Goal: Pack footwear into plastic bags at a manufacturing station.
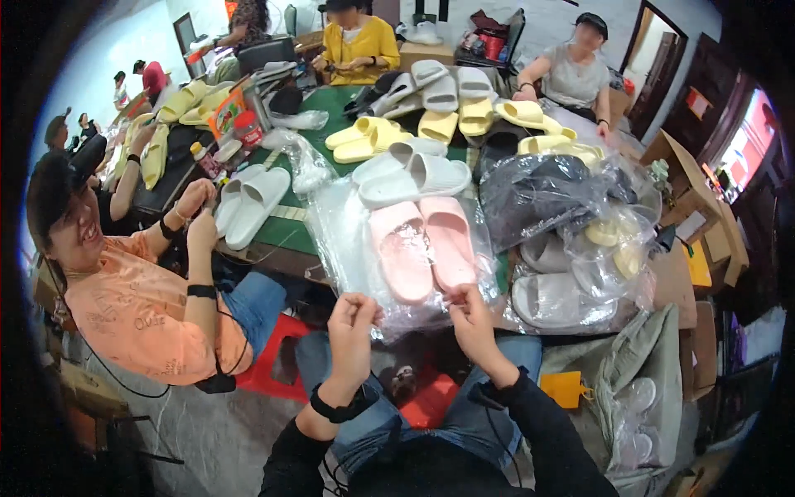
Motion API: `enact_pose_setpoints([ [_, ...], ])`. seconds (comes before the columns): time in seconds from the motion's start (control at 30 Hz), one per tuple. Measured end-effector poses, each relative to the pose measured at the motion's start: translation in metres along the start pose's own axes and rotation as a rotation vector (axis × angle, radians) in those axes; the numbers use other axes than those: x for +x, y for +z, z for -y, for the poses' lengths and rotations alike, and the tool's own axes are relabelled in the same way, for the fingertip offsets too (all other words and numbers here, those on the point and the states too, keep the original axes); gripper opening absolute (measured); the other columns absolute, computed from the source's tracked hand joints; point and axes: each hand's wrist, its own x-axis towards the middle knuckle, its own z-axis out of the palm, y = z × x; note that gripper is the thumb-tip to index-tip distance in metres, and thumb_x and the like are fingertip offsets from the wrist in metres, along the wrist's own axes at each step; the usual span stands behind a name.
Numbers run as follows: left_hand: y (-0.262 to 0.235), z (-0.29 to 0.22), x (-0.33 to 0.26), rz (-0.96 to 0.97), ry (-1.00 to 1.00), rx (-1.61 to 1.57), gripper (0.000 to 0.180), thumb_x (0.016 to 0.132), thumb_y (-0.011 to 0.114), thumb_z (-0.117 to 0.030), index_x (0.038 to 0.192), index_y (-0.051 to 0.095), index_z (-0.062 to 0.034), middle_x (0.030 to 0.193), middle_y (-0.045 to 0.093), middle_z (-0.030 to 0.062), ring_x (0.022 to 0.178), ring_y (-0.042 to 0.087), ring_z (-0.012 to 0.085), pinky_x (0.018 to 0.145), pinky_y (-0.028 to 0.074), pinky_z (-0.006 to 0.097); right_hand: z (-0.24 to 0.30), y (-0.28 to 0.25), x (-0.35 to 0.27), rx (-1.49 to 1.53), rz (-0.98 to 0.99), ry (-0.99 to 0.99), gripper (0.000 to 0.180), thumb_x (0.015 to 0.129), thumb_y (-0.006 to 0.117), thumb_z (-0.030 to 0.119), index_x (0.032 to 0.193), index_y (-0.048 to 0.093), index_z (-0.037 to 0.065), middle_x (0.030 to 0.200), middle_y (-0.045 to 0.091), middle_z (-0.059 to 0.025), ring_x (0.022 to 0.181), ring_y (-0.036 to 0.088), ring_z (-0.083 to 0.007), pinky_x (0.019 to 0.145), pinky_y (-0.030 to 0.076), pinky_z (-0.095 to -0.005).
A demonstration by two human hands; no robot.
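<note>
A pair of pink slide slippers [401,263] lies side by side in front of me on a stack of clear plastic bags [339,228]. Glare crosses the left slipper; whether film covers it I cannot tell. My left hand [353,328] is closed, fingertips pinched together at the near edge of the bags, left of the slippers. At the near end of the right slipper, my right hand [474,325] is closed too, thumb and fingers together. What either hand pinches, if anything, is too small to make out. Just beyond the pink pair lie light grey slippers [414,178].
Bagged slippers [551,298] and dark slippers in plastic [534,195] lie to the right. Yellow slippers [364,138] and grey ones are piled farther back on the green table [286,211]. A co-worker in orange [137,311] sits close on my left, near white slippers [252,205]. Cardboard boxes [691,190] stand right.
</note>
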Motion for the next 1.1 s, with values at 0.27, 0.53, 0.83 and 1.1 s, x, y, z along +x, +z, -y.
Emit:
enact_pose_setpoints([
  [0.27, -0.014, 0.0, -0.008, 0.009, 0.34, 0.748, 0.027, 0.083, 0.066, -0.012, 0.107, 0.059, -0.0034, 0.109, 0.056, 0.0142, 0.105, 0.052, 0.0248, 0.091, 0.041, 0.034, 0.009, 0.014, 0.009, -0.299, 0.123, -0.105, 0.033, 0.084, 0.055, 0.007, 0.117, 0.056, 0.002, 0.117, 0.056, -0.0166, 0.109, 0.054, -0.0294, 0.095, 0.042, -0.037],
  [0.53, -0.014, 0.031, 0.013, 0.107, 0.479, 1.136, 0.082, 0.074, 0.073, -0.026, 0.143, 0.032, -0.0124, 0.146, 0.021, 0.0293, 0.132, 0.026, 0.0472, 0.107, 0.025, 0.052, -0.009, 0.053, 0.052, -0.683, 0.135, -0.369, 0.042, 0.083, 0.054, 0.01, 0.125, 0.055, 0.007, 0.113, 0.056, -0.0268, 0.116, 0.046, -0.0418, 0.098, 0.037, -0.0479],
  [0.83, -0.018, 0.044, 0.025, 0.126, 0.426, 1.037, 0.076, 0.081, 0.066, -0.019, 0.144, 0.027, -0.0045, 0.143, 0.024, 0.0353, 0.125, 0.035, 0.0509, 0.104, 0.033, 0.048, -0.076, 0.066, 0.09, -0.913, 0.223, -0.429, 0.047, 0.086, 0.05, 0.02, 0.132, 0.048, 0.009, 0.097, 0.065, -0.021, 0.077, 0.063, -0.0382, 0.067, 0.048, -0.0469],
  [1.1, -0.053, 0.038, 0.009, 0.046, 0.378, 0.894, 0.07, 0.084, 0.064, -0.021, 0.144, 0.031, -0.0079, 0.144, 0.029, 0.0288, 0.127, 0.036, 0.0453, 0.105, 0.032, 0.046, 0.079, 0.049, 0.028, -0.294, 0.881, 0.263, 0.047, 0.095, 0.05, 0.024, 0.133, 0.044, -0.001, 0.113, 0.062, -0.0182, 0.101, 0.06, -0.0252, 0.08, 0.049, -0.0375],
])
